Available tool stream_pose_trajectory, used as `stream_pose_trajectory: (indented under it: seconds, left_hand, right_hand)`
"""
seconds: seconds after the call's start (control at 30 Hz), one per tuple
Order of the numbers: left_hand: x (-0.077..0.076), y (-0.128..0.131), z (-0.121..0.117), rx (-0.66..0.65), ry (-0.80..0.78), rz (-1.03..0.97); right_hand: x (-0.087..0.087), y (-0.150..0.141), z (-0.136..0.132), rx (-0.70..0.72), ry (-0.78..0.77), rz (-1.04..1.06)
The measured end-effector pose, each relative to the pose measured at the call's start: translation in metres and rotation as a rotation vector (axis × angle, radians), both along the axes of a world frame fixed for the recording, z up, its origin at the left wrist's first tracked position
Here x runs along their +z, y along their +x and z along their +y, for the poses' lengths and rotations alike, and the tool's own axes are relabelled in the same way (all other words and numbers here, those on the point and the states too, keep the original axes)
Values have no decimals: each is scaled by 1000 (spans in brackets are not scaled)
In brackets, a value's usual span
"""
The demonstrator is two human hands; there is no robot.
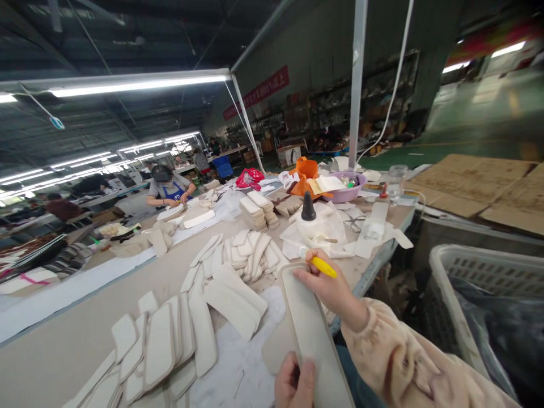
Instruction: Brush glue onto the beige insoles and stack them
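Observation:
My left hand (pixel 293 382) pinches the near end of a long beige insole-shaped piece (pixel 312 328) that slants up from the bottom of the view. My right hand (pixel 329 286) is closed round a yellow-handled brush or pen (pixel 323 267), its tip at the far end of that piece. Just beyond stands a white glue bottle with a black nozzle (pixel 307 218) on white sheets. Rows of similar beige pieces (pixel 170 340) lie fanned out on the table (pixel 85 323) to the left, with more (pixel 242 255) in the middle.
Stacks of pieces (pixel 255 209), a purple basin (pixel 346 190), an orange container (pixel 306 170) and a clear jar (pixel 395 181) sit further back. A white plastic basket (pixel 480 283) stands at the right. A person in an apron (pixel 168 190) works at the far end. Cardboard sheets (pixel 480 184) lie at the right.

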State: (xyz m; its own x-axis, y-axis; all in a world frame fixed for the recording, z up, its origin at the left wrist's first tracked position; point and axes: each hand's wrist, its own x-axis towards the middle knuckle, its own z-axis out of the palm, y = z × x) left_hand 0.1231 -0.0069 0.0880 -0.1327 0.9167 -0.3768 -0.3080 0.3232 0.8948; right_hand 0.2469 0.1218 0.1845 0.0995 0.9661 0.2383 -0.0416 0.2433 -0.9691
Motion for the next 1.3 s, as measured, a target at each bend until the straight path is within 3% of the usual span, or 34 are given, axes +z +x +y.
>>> stream_pose_trajectory:
  seconds: [0.1,0.17,0.27,0.37,0.7,0.9,1.1,1.3]
  left_hand:
    - [15,6,-7,16,-73,-217]
    - [22,9,-12,-62,-58,-326]
    - [23,10,-18,-251,33,-350]
    - [18,7,-23,-347,43,-313]
    - [13,4,-28,-355,-48,-439]
    - [7,4,-24,-367,-52,-431]
    - [5,8,-18,-262,-134,-293]
    - [1,1,-20,-307,-178,-327]
  right_hand:
    - [2,3,1,-33,29,-24]
    - [3,5,1,-47,44,-29]
    - [2,9,3,-62,36,-41]
    - [-3,13,4,-59,37,-32]
    - [-16,17,8,-46,18,-36]
    - [-12,14,4,-12,-5,-33]
    - [-16,12,1,28,32,-65]
    - [-22,10,2,47,15,-86]
